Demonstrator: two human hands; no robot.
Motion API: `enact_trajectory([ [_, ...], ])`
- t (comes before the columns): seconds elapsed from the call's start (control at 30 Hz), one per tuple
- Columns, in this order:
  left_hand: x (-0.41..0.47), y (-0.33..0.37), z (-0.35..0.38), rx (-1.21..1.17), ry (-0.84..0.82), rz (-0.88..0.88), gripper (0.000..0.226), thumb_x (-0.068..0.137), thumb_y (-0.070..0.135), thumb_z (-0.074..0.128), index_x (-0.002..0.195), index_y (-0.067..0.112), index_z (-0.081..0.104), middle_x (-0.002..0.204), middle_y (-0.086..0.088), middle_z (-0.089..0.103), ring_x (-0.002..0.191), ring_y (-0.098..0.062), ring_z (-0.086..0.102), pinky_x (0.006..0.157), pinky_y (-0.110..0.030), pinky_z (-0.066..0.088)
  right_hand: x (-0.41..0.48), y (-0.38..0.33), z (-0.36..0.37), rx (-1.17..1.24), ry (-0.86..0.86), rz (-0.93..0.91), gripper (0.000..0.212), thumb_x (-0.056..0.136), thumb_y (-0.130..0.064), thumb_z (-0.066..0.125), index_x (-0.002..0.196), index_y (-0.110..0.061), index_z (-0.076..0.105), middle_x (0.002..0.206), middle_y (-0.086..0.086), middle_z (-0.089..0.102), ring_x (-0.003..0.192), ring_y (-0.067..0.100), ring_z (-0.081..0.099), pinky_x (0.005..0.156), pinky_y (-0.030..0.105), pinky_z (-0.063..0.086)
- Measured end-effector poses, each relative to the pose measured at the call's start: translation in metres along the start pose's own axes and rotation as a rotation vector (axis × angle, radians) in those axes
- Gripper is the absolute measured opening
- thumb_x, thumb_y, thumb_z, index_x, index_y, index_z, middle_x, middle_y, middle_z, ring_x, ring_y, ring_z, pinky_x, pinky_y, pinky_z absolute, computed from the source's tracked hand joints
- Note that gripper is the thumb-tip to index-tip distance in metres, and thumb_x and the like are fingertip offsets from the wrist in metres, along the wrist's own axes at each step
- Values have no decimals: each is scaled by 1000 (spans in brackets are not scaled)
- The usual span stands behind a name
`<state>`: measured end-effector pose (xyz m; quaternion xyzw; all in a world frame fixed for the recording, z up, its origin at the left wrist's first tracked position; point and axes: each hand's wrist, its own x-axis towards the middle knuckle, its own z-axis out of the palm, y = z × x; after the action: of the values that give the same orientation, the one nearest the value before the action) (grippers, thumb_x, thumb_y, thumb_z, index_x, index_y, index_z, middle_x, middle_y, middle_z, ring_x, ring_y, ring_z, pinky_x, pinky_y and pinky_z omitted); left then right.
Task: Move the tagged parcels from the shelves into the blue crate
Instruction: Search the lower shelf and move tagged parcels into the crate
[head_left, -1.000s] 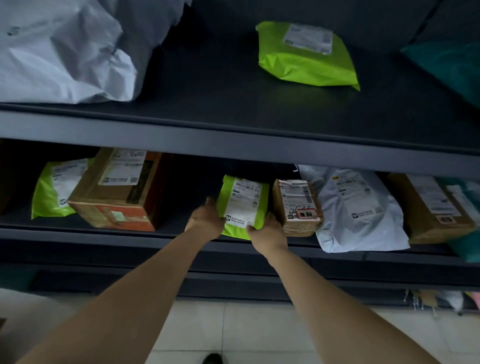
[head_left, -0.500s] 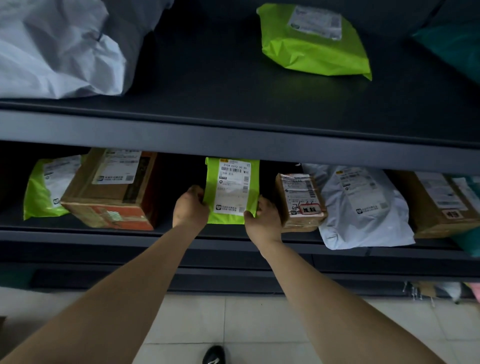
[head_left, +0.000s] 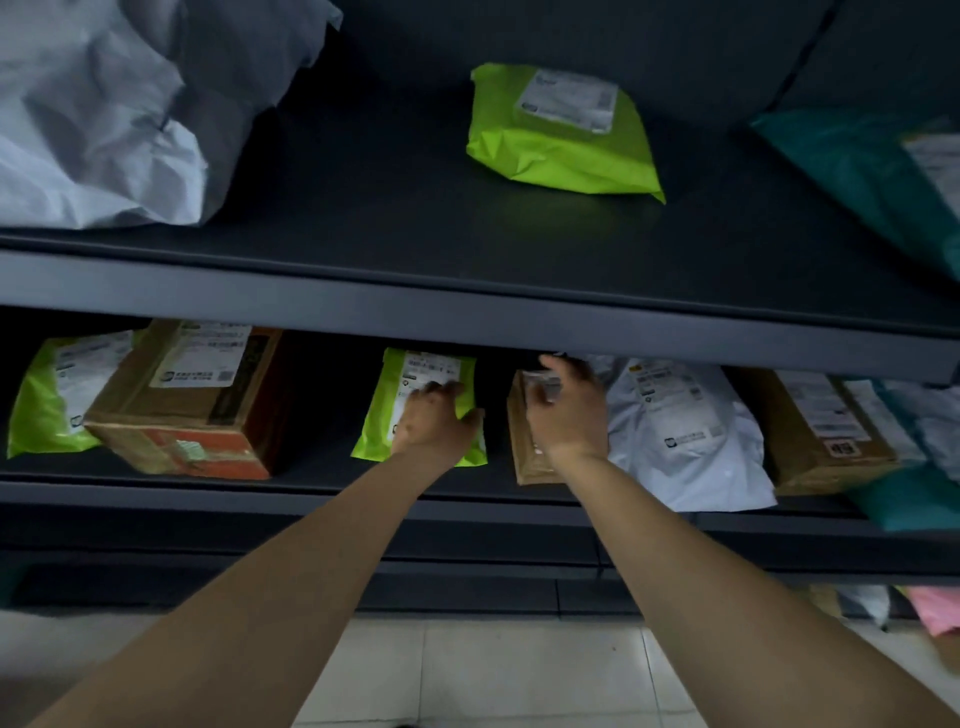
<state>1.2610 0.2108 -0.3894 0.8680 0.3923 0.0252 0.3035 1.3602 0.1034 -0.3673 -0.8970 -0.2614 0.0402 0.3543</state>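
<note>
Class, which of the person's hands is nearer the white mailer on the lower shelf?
Right. The right hand is on the small box just left of the white mailer; the left hand is farther left, on the green mailer.

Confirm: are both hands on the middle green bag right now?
No: the left hand touches the middle green bag, but the right hand is on the small brown box beside it.

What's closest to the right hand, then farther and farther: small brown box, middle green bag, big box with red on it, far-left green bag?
From the right hand, in the head view:
1. small brown box: the hand is touching it.
2. middle green bag: just left, under the left hand.
3. big box: farther left.
4. far-left green bag: the shelf's left end.
</note>
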Motion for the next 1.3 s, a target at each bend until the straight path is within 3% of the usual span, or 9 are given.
enact_trajectory([
  [0.17,-15,45,27,-114,-217,-69,60,96,48,45,144,14,38,140,-12,52,127,-29,49,97,-33,42,7,57,-22,-20,-184,284,36,89,-22,54,124,-14,53,121,11,63,110,31,58,82,30,44],
  [0.27,-26,57,39,-161,-237,-84,49,98,35,47,143,18,40,136,-10,55,120,-31,54,88,-31,44,1,71,-33,34,-359,276,35,89,-28,57,123,-17,58,118,6,65,108,27,60,82,31,45],
  [0.33,-31,60,46,-239,-175,-108,44,97,28,50,140,19,46,133,-8,59,116,-29,56,82,-28,42,-1,76,-40,153,-434,273,35,84,-21,62,119,-21,62,114,2,68,102,21,62,88,34,52],
  [0.47,-46,62,49,-394,-41,-171,41,94,21,56,135,22,54,126,-2,64,111,-25,59,80,-26,45,-3,81,-50,280,-524,216,48,83,-4,62,126,-25,58,115,-5,66,105,14,60,86,24,49],
  [0.6,-62,61,40,-453,82,-194,42,92,18,59,134,23,54,125,2,65,109,-22,61,84,-30,51,-11,74,-51,268,-510,89,59,84,-14,63,138,-30,48,128,-5,62,116,16,59,98,33,50],
  [0.77,-88,57,15,-433,241,-189,37,91,14,57,127,24,58,121,8,66,107,-18,62,79,-26,48,-24,44,-55,329,-488,-56,63,86,-18,67,142,-33,43,136,-4,56,122,17,55,102,38,48],
  [0.93,-122,36,-13,-410,367,-230,39,91,16,59,128,28,58,116,10,68,91,-12,65,63,-22,46,-42,8,-53,377,-549,-170,62,86,-10,67,142,-28,45,134,-3,58,119,11,55,100,26,44],
  [1.03,-146,20,-27,-381,443,-250,33,89,19,63,121,29,61,112,13,68,93,-10,63,63,-20,43,-58,-14,-45,391,-608,-250,62,85,-7,68,139,-29,49,134,-4,59,122,15,55,101,33,46],
  [1.3,-221,-36,-55,-388,598,-419,33,86,17,66,117,27,64,107,10,70,95,-11,64,79,-25,49,-123,-73,-17,384,-765,-391,62,81,-4,72,137,-18,51,132,4,59,125,19,54,102,30,43],
])
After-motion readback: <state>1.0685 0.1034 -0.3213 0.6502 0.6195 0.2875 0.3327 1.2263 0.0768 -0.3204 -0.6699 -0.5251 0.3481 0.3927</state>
